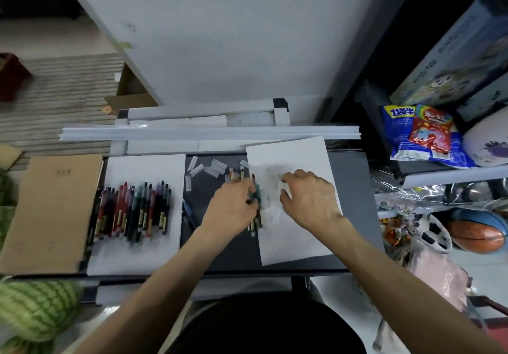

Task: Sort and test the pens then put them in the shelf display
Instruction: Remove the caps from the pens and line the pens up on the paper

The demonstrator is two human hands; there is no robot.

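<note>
Head view, task status.

- Sorted stock: a row of pens lies side by side on the left sheet. Red, dark, green and purple barrels are visible. Judged from this layout, most of the sorting is done.
- Work in hand: a small pen group lies at the left edge of the test sheet. The left hand curls its fingers round this group. Blur hides how many pens it holds.
- The right hand rests on the test sheet with fingers bent, tips down and thumb apart. It cannot be told whether it pinches a small clear piece.
- A grey smudge of ink marks on the test sheet, beside the right hand, indicates that testing is under way.
- Clear caps lie loose on the bare surface, between the two sheets.
- Remaining, by judgement: test the small group, cap the pens and load all of them into the shelf display. No pen is seen in a display yet.

Head view, surface and room.

- The surface is dark. A flat piece of cardboard lies at its left end, just beside the left sheet.
- Long white strips run along the far edge, before a pale wall panel.
- A shelf to the right carries snack bags and a printed box. A basketball sits lower down.
- A green striped object shows at the lower left.
</note>
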